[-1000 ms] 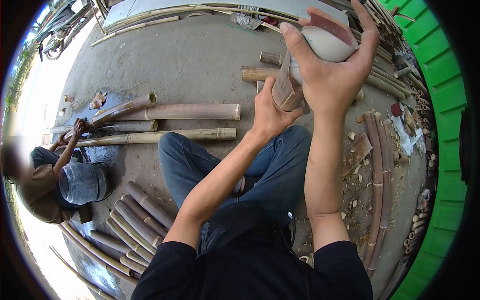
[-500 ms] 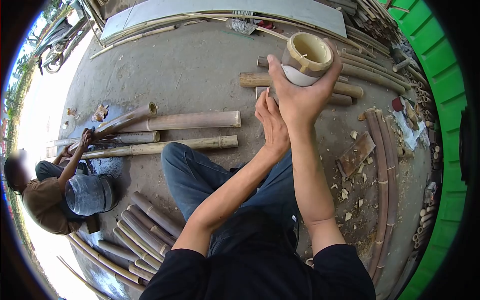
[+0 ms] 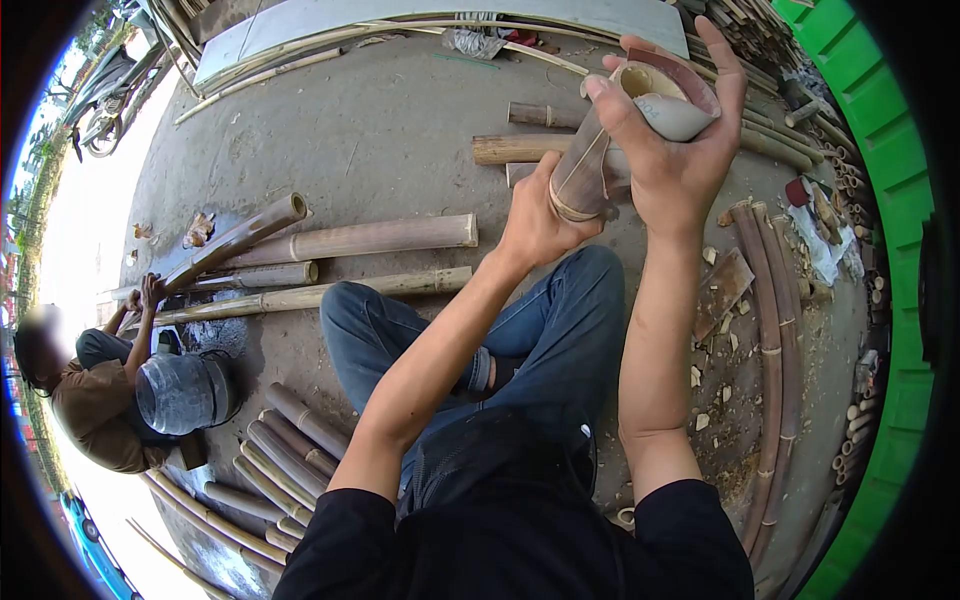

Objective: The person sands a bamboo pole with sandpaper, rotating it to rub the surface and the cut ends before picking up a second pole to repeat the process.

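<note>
My left hand [image 3: 545, 222] is wrapped round the lower part of a short brown bamboo piece [image 3: 582, 172], which tilts up to the right. At its open upper end, my right hand [image 3: 680, 165] holds a curled sheet of sandpaper [image 3: 676, 112], pale on one side and reddish on the other. The sheet bends beside the bamboo's rim, and my right fingers spread around it. Part of the bamboo is hidden behind my right thumb and palm.
Bamboo poles [image 3: 380, 238] lie on the ground at left centre, more at lower left and right. A person [image 3: 100, 410] at the left handles a wet pole beside a plastic container [image 3: 180, 392]. A green corrugated wall [image 3: 900, 330] stands far right.
The bamboo has tilted and come into clearer view, with my left hand now round its lower part. My right hand has shifted right with the sheet, which has opened away from the rim.
</note>
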Demonstrator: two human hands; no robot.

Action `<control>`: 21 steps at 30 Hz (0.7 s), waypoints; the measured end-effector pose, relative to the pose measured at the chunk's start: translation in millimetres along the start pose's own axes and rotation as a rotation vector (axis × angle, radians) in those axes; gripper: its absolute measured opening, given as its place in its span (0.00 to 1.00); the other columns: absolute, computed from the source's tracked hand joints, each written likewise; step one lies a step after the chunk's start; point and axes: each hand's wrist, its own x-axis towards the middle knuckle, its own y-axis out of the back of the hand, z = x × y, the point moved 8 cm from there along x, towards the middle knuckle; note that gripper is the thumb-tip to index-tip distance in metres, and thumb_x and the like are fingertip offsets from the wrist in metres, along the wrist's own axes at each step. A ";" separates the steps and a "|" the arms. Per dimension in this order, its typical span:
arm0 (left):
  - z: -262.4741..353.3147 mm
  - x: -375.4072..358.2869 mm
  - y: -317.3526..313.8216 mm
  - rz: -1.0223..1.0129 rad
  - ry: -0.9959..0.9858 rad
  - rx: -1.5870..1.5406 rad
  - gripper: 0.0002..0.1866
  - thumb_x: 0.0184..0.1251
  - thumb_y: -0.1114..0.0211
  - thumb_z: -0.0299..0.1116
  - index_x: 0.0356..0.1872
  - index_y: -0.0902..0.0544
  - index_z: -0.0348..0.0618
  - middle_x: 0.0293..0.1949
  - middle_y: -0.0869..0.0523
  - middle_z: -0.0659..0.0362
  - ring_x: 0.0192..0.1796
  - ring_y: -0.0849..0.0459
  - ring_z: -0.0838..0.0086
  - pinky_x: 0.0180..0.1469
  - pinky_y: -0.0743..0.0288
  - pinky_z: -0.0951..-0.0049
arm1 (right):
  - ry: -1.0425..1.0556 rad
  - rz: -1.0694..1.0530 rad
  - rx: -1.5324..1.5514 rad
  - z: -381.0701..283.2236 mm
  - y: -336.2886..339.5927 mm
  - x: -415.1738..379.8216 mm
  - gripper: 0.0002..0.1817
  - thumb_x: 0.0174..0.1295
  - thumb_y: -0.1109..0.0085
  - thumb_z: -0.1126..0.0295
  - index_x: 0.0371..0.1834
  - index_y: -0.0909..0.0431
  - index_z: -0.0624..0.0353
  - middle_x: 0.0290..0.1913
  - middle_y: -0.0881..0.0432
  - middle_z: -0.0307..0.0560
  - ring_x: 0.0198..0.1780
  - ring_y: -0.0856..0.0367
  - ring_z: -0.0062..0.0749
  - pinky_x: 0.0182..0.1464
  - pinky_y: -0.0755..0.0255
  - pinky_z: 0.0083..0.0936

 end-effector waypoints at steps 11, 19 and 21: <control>-25.2 -33.9 -4.9 0.373 0.089 0.507 0.44 0.58 0.23 0.35 0.71 0.37 0.29 0.65 0.28 0.39 0.65 0.29 0.45 0.64 0.36 0.48 | 0.010 0.124 -0.663 53.4 -22.0 -51.3 0.60 0.48 0.14 0.64 0.78 0.51 0.64 0.49 0.16 0.63 0.44 0.10 0.49 0.48 0.13 0.40; -15.3 -59.8 -27.4 0.577 -0.022 0.584 0.48 0.60 0.26 0.30 0.77 0.46 0.35 0.69 0.36 0.38 0.68 0.34 0.46 0.66 0.40 0.46 | 0.102 0.257 -0.691 24.9 -11.1 -27.5 0.56 0.47 0.15 0.65 0.76 0.47 0.61 0.46 0.16 0.58 0.44 0.11 0.47 0.47 0.15 0.43; -22.5 -60.7 -11.7 0.582 0.017 0.427 0.47 0.57 0.22 0.34 0.74 0.41 0.38 0.64 0.33 0.42 0.65 0.33 0.47 0.64 0.37 0.51 | -0.216 0.141 -0.569 81.5 -8.6 -85.1 0.56 0.48 0.16 0.64 0.76 0.46 0.62 0.50 0.15 0.61 0.50 0.10 0.48 0.50 0.15 0.43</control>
